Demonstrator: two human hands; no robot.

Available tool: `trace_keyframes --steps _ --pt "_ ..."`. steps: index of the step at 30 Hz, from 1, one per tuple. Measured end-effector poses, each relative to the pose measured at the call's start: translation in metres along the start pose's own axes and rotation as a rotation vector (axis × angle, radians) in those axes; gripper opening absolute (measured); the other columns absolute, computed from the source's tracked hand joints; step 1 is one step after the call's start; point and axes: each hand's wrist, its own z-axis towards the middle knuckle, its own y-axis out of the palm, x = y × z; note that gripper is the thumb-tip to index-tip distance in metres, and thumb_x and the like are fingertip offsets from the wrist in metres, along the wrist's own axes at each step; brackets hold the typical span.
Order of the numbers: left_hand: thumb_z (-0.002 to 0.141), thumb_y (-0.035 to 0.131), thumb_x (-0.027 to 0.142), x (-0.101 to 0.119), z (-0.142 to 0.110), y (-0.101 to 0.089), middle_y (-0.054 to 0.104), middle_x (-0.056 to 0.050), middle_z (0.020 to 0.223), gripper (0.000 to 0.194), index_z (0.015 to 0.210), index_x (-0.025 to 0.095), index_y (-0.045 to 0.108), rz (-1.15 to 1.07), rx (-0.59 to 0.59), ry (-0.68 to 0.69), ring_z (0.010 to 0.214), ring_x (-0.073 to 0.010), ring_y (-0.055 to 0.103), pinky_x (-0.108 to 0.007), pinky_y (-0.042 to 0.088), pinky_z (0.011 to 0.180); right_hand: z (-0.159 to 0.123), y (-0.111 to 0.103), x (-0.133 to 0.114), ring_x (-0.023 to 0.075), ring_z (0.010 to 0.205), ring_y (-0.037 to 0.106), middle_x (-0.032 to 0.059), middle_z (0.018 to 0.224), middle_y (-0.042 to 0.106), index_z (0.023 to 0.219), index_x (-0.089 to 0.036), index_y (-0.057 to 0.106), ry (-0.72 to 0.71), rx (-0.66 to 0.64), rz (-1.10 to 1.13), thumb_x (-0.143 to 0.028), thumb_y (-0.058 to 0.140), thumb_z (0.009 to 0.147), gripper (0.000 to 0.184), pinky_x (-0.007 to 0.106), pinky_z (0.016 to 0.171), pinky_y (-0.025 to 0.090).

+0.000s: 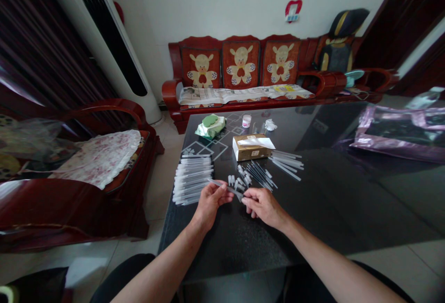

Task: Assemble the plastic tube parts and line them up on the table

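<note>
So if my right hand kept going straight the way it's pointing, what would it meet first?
Probably your left hand, with the pale tube between; your right hand points roughly that way, though depth is unclear.

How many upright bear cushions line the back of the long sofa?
3. The left cushion, the middle cushion and the right cushion stand side by side; none looks hidden.

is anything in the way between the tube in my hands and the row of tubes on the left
Nothing visible blocks it. The held tube's left end already appears to reach the right edge of the row of tubes; only the left hand, gripping it, is close by.
</note>
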Motion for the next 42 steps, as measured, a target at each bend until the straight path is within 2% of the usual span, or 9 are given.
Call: trace_keyframes --steps 7,21,31,37,42 --pt "0.076 0.072 0.032 0.0008 -0.0011 0.0005 0.065 -0.003 0.073 0.028 0.091 0.013 0.060 0.001 0.012 0.001 0.067 -0.0139 0.066 -0.025 0.054 0.065 -0.0001 -0.0004 -0.0020 0.0081 0.044 0.055 -0.0001 0.059 0.063 0.075 -0.015 0.061 -0.018 -0.005 0.013 -0.033 0.044 0.092 0.030 0.016 0.043 0.041" --pt "0.072 0.075 0.034 0.0030 -0.0018 0.0037 0.065 -0.003 0.072 0.031 0.089 0.012 0.061 0.004 0.026 -0.015 0.066 -0.0142 0.066 -0.025 0.054 0.064 0.0013 0.0011 -0.0017 0.0086 0.044 0.055 -0.0013 0.058 0.061 0.078 -0.015 0.060 0.045 0.055 0.059 -0.031 0.056 0.083 0.017 0.018 0.042 0.043" --pt "0.072 0.075 0.036 0.0015 -0.0009 0.0022 0.066 -0.003 0.072 0.031 0.088 0.013 0.061 0.005 0.022 -0.015 0.066 -0.0142 0.066 -0.025 0.054 0.064 0.0007 0.0010 0.0000 0.0084 0.044 0.055 -0.0010 0.058 0.061 0.078 -0.015 0.062 0.034 0.059 0.069 -0.033 0.057 0.083 0.019 0.018 0.042 0.043" --pt "0.073 0.074 0.036 0.0004 -0.0005 0.0015 0.065 -0.003 0.071 0.031 0.089 0.013 0.061 0.006 0.013 -0.011 0.066 -0.0139 0.065 -0.025 0.053 0.064 0.0013 0.0015 -0.0013 0.0079 0.042 0.053 -0.0017 0.057 0.060 0.079 -0.015 0.062 0.074 0.055 0.080 -0.032 0.057 0.082 0.018 0.017 0.041 0.041" --pt "0.073 0.074 0.035 0.0021 -0.0020 0.0025 0.065 -0.003 0.072 0.031 0.089 0.012 0.061 0.001 0.011 -0.012 0.066 -0.0142 0.066 -0.025 0.054 0.064 0.0003 0.0015 0.0000 0.0076 0.042 0.054 -0.0009 0.057 0.062 0.077 -0.014 0.062 0.045 0.034 0.055 -0.033 0.052 0.086 0.023 0.016 0.041 0.041"
